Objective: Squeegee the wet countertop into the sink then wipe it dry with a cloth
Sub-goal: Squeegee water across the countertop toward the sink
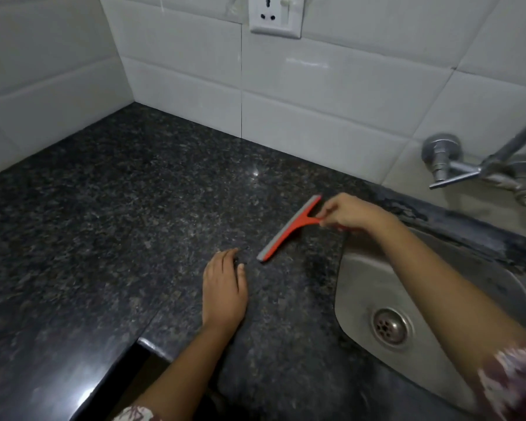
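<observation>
Nearest, the left hand [223,291] lies open and flat on the speckled dark granite countertop [104,223], likely bracing. Farther right, the right hand [351,212] grips the orange plastic squeegee [289,229], blade down, beside the steel sink [377,287].

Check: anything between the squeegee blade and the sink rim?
Nothing: in the head view, only bare granite countertop separates the squeegee from the sink rim.
</observation>
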